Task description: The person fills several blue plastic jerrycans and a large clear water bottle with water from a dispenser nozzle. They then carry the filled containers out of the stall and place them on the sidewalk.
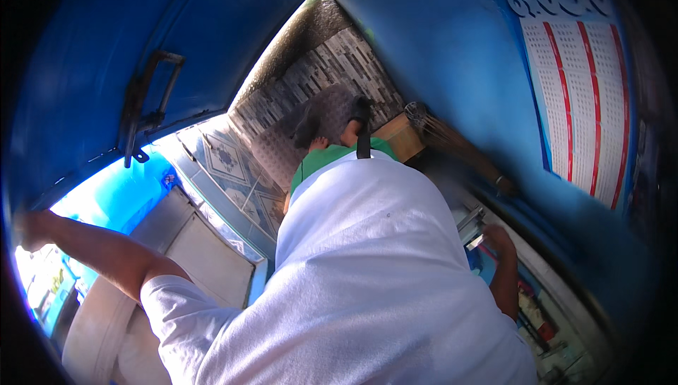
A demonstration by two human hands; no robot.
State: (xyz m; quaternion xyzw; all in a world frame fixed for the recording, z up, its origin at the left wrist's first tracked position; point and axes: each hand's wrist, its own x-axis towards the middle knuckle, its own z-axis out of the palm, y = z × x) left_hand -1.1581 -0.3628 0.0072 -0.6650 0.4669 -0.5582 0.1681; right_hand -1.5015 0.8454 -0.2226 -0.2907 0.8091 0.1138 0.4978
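Observation:
My left hand point(32, 230) is stretched out to the far left, close to the lower edge of a blue metal door point(78, 103). It is blurred at the dark rim of the picture, so its fingers do not show clearly. A dark metal latch point(152, 99) is fixed on that door, above and apart from the hand. Low on my right side, my right hand point(498, 238) is next to a silver metal bar point(470, 224). Whether it touches the bar I cannot tell, and its fingers are smeared. My white shirt point(360, 265) fills the middle.
A large calendar point(575, 95) hangs on the blue wall point(445, 53) at right. Along that wall lean a broom point(452, 138) and a wooden box point(400, 136). A grey mat point(272, 146) covers patterned floor tiles point(229, 159). Pale rounded furniture point(99, 328) stands lower left.

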